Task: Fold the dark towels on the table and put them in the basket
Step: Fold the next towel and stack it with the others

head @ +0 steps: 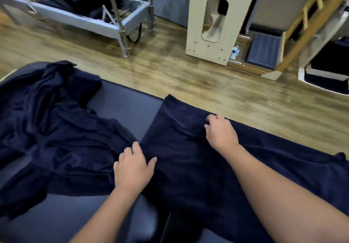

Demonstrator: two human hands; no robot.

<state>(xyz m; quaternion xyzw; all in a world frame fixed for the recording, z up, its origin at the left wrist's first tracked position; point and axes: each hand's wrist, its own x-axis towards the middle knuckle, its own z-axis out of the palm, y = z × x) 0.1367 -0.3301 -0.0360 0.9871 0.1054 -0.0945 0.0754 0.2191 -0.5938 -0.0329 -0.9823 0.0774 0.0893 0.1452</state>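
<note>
On the left side of the padded grey-blue table (pixel 122 106) lay a crumpled heap of dark navy cloth towels (pixel 52 125), all bunched up and not folded. It reached from the far left corner down toward the near edge.

Next came the left hand (pixel 133 165). It rested palm down, with its fingers loosely spread and a little bent, right where the crumpled heap met the second towel. It pressed on the cloth. I could not tell if it pinched any of it.

To the right lay the flat dark navy towel (pixel 198 167), spread out smooth. Its long side ran from the left, near the middle of the table, off toward the right. Its far edge sat along the far edge of the table, beside the wooden floor (pixel 170 72).

The right hand (pixel 220 129) was on that far edge. Its fingers were curled down into the cloth, so it looked like it was gripping the towel there. This hand was closer to the far edge, and the left hand was closer to the short left end. I think the fold would start by pulling that far edge back toward the person.

I saw no basket anywhere. I could not read any words or labels.
</note>
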